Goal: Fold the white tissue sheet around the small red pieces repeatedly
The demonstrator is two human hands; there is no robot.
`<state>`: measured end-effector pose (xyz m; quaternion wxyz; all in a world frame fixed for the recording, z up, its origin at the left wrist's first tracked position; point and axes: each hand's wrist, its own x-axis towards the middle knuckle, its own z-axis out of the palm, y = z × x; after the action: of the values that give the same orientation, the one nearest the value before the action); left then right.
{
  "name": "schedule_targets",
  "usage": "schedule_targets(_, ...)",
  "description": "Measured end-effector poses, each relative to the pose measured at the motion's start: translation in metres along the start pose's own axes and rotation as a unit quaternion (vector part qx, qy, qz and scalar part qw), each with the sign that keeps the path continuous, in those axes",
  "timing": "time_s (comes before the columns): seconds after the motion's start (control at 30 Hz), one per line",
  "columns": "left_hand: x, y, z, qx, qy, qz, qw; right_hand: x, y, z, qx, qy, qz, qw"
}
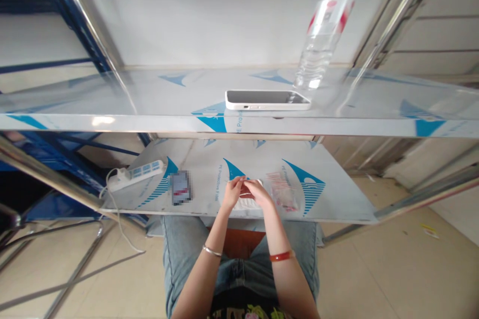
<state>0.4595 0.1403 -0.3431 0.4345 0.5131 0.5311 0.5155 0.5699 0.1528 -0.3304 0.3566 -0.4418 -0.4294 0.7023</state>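
My left hand and my right hand meet at the fingertips above the lower shelf. Both have their fingers pinched together. A small dark reddish patch shows between them, and I cannot make out what it is. Under the hands lies a white, soft-looking item, partly covered by them. Just right of my right hand rests a clear plastic bag with red marks or pieces in it.
On the lower shelf's left are a white power strip with a cable and a blurred-out rectangular item. The upper shelf holds a phone in a white case and a clear water bottle. Metal posts flank both sides.
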Motion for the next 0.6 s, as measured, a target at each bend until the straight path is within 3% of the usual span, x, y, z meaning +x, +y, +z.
schedule_targets(0.2, 0.005, -0.003, -0.007, -0.011, -0.033, 0.014, 0.999, -0.005, -0.009, -0.012, 0.077, 0.001, -0.010, 0.997)
schedule_targets(0.6, 0.001, 0.001, -0.012, -0.039, -0.086, 0.020, 0.995, -0.010, -0.011, -0.021, 0.043, -0.012, -0.042, 0.998)
